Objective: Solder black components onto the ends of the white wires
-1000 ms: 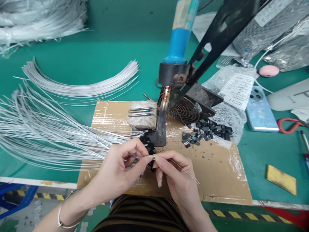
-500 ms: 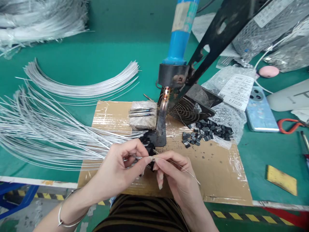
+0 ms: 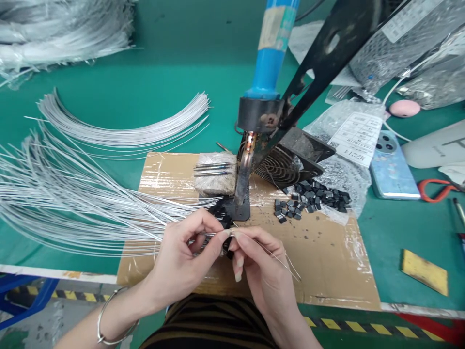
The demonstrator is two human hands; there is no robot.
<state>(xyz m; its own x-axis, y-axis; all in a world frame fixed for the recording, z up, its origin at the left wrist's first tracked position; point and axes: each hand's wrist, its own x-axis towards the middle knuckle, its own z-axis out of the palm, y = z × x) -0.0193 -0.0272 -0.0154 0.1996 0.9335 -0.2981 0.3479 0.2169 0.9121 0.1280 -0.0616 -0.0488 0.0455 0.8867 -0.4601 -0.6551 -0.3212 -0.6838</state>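
Close in front of the soldering iron's tip, my left hand point(image 3: 189, 254) is closed in a pinch on a thin wire point(image 3: 209, 234). Its fingertips meet those of my right hand point(image 3: 267, 261), which is also pinched on fine wire. Thin loose ends point(image 3: 295, 275) trail out past the right palm. What lies between the touching fingertips is mostly hidden. Behind the hands is a cluster of black pieces point(image 3: 223, 213) at the ends of many grey-white wires point(image 3: 109, 198), partly covered by my left hand. The blue-handled soldering iron point(image 3: 269, 72) points down over a black base.
Cardboard point(image 3: 327, 261) lies under the work. A pale block with metal strips point(image 3: 214, 172) sits left of the iron, a fan point(image 3: 286, 162) right. Small black connectors point(image 3: 316, 196) are heaped nearby. A phone point(image 3: 394, 169), red-handled scissors point(image 3: 436, 190) and yellow sponge point(image 3: 424, 272) lie right.
Both hands stay pinched together and have shifted up very slightly. The fine wire ends beyond my right hand now show as separate strands. My left forearm has moved a little to the right.
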